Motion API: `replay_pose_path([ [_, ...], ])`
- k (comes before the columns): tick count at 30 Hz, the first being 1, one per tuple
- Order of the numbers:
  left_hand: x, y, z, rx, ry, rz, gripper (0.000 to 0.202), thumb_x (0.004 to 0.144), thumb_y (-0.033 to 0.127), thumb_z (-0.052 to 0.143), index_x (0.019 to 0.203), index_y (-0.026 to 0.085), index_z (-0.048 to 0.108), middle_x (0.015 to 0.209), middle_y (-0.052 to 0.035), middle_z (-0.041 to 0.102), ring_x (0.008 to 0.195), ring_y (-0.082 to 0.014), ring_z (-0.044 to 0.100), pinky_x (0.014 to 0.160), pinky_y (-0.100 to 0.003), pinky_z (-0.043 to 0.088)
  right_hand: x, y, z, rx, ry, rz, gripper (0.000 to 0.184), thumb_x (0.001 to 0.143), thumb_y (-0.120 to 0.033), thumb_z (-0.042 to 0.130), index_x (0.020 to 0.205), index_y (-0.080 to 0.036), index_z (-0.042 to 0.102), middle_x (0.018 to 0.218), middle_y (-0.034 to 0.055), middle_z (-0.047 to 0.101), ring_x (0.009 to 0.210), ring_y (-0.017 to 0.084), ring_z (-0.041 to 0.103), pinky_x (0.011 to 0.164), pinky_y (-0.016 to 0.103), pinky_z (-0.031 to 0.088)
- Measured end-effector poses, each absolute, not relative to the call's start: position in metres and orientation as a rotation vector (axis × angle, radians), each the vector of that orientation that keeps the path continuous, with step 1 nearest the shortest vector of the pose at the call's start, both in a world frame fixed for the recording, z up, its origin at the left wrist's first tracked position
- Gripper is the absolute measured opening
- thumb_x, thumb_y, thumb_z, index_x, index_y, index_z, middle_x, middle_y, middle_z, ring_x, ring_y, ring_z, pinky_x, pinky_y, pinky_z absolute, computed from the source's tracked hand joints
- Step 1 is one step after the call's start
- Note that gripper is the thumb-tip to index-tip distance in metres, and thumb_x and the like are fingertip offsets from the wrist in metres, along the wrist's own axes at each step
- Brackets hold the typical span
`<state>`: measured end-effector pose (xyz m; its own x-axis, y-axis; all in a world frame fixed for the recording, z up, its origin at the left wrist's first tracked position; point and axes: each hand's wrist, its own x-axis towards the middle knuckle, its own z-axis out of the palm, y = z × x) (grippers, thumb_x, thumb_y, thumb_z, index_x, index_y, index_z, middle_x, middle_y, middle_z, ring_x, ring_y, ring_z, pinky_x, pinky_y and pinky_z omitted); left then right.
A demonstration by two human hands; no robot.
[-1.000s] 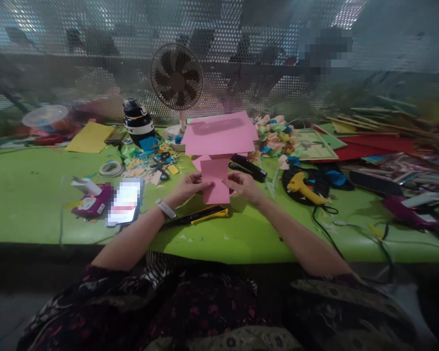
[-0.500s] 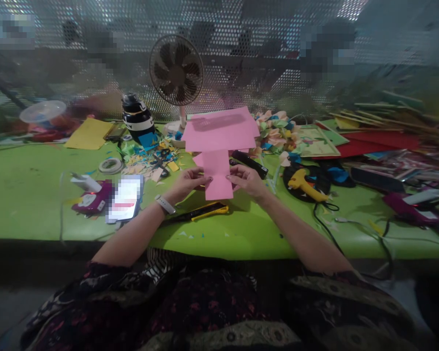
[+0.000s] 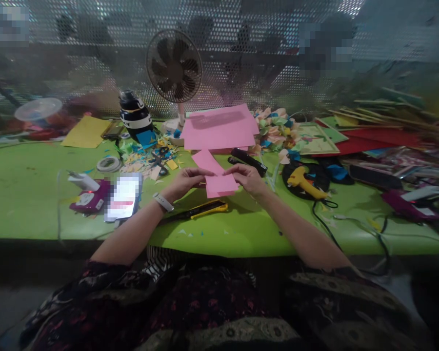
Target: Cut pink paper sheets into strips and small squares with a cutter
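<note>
A small sheet of pink paper (image 3: 221,185) is folded over on itself between my two hands, above the green table. My left hand (image 3: 190,181), with a white watch band at the wrist, pinches its left side. On the right edge, my right hand (image 3: 247,177) pinches it between thumb and fingers. Another pink paper strip (image 3: 206,162) shows just behind the fold; whether it is a separate piece I cannot tell. Below the hands lies a yellow and black utility knife (image 3: 209,208). A black stapler-like tool (image 3: 249,162) rests beyond my right hand.
Larger pink sheets (image 3: 219,129) lie behind, near a fan (image 3: 174,68) and a black bottle (image 3: 135,117). A phone (image 3: 124,197), tape roll (image 3: 108,164) and paper scraps are at left. A yellow glue gun (image 3: 305,183) with a trailing cord sits at right.
The pink paper was held upright as a long strip; its upper part is now folded down toward me. Both hands have stayed on its sides, fingers shifting to the fold.
</note>
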<state>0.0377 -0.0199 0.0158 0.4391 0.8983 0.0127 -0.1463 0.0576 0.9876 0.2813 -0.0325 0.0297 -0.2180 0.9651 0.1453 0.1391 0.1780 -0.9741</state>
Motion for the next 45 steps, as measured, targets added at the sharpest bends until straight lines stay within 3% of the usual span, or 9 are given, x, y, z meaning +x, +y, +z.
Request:
replay_pose_path([
  [4, 0.038, -0.020, 0.019, 1.159, 0.716, 0.931, 0.029, 0.074, 0.024, 0.079, 0.102, 0.016, 0.081, 0.082, -0.0038, 0.075, 0.073, -0.0134, 0.067, 0.075, -0.030, 0.060, 0.282, -0.033, 0.031, -1.088, -1.591, 1.047, 0.016, 0.076, -0.031, 0.063, 0.081, -0.022, 0.076, 0.087, 0.0044, 0.076, 0.077, 0.017, 0.062, 0.070, 0.032, 0.053],
  [7, 0.042, -0.022, 0.021, 1.007, 0.699, 0.903, 0.044, 0.079, 0.039, 0.078, 0.116, 0.015, 0.077, 0.072, -0.0005, 0.071, 0.063, -0.0133, 0.064, 0.067, -0.030, 0.059, 0.282, -0.034, 0.032, -1.092, -1.658, 0.951, 0.018, 0.079, -0.031, 0.062, 0.082, -0.023, 0.077, 0.089, 0.0049, 0.077, 0.078, 0.019, 0.063, 0.073, 0.035, 0.054],
  [10, 0.047, -0.025, 0.021, 0.991, 0.778, 0.830, 0.048, 0.078, 0.054, 0.083, 0.102, 0.013, 0.077, 0.069, -0.0021, 0.070, 0.062, -0.0149, 0.066, 0.062, -0.029, 0.057, 0.281, -0.037, 0.034, -1.082, -1.699, 0.889, 0.019, 0.082, -0.034, 0.061, 0.084, -0.024, 0.077, 0.093, 0.0057, 0.078, 0.082, 0.020, 0.065, 0.077, 0.037, 0.055],
  [15, 0.048, -0.026, 0.017, 1.097, 0.819, 0.774, 0.037, 0.068, 0.040, 0.097, 0.074, 0.014, 0.072, 0.067, -0.0004, 0.069, 0.055, -0.0081, 0.059, 0.058, -0.022, 0.052, 0.280, -0.037, 0.034, -1.093, -1.712, 0.867, 0.019, 0.082, -0.039, 0.063, 0.085, -0.025, 0.075, 0.094, 0.0061, 0.078, 0.084, 0.022, 0.065, 0.081, 0.040, 0.056],
  [20, 0.045, -0.020, 0.012, 1.129, 0.846, 0.802, 0.034, 0.070, 0.039, 0.096, 0.074, 0.015, 0.072, 0.072, -0.0016, 0.072, 0.062, -0.0100, 0.063, 0.064, -0.025, 0.055, 0.281, -0.034, 0.033, -1.093, -1.540, 1.086, 0.032, 0.084, -0.044, 0.065, 0.108, -0.023, 0.071, 0.091, 0.0045, 0.073, 0.080, 0.021, 0.066, 0.078, 0.039, 0.058],
  [23, 0.045, -0.019, 0.011, 1.119, 0.839, 0.840, 0.034, 0.070, 0.040, 0.096, 0.075, 0.015, 0.072, 0.070, -0.0008, 0.071, 0.061, -0.0095, 0.062, 0.063, -0.025, 0.054, 0.281, -0.034, 0.034, -1.115, -1.463, 1.262, 0.037, 0.087, -0.056, 0.064, 0.095, -0.021, 0.067, 0.080, 0.0042, 0.069, 0.071, 0.020, 0.065, 0.068, 0.036, 0.057],
  [27, 0.047, -0.023, 0.015, 1.134, 0.848, 0.847, 0.032, 0.074, 0.038, 0.093, 0.073, 0.015, 0.071, 0.068, -0.0001, 0.069, 0.059, -0.0082, 0.060, 0.061, -0.023, 0.052, 0.278, -0.038, 0.035, -1.173, -1.564, 1.274, 0.045, 0.074, -0.062, 0.079, 0.076, -0.020, 0.065, 0.066, 0.0008, 0.064, 0.059, 0.015, 0.059, 0.056, 0.030, 0.049],
  [31, 0.048, -0.026, 0.020, 1.112, 0.880, 0.851, 0.032, 0.074, 0.038, 0.093, 0.074, 0.014, 0.072, 0.068, 0.0012, 0.068, 0.058, -0.0071, 0.059, 0.061, -0.022, 0.051, 0.276, -0.039, 0.036, -1.157, -1.597, 1.232, 0.048, 0.070, -0.064, 0.082, 0.073, -0.018, 0.066, 0.060, -0.0004, 0.064, 0.053, 0.012, 0.055, 0.051, 0.027, 0.046],
  [45, 0.047, -0.024, 0.019, 1.137, 0.897, 0.842, 0.032, 0.073, 0.037, 0.093, 0.069, 0.015, 0.070, 0.068, 0.0009, 0.067, 0.057, -0.0069, 0.057, 0.061, -0.023, 0.050, 0.276, -0.037, 0.033, -1.134, -1.579, 1.297, 0.053, 0.074, -0.070, 0.078, 0.067, -0.019, 0.063, 0.054, -0.0002, 0.060, 0.047, 0.011, 0.054, 0.047, 0.027, 0.049],
])
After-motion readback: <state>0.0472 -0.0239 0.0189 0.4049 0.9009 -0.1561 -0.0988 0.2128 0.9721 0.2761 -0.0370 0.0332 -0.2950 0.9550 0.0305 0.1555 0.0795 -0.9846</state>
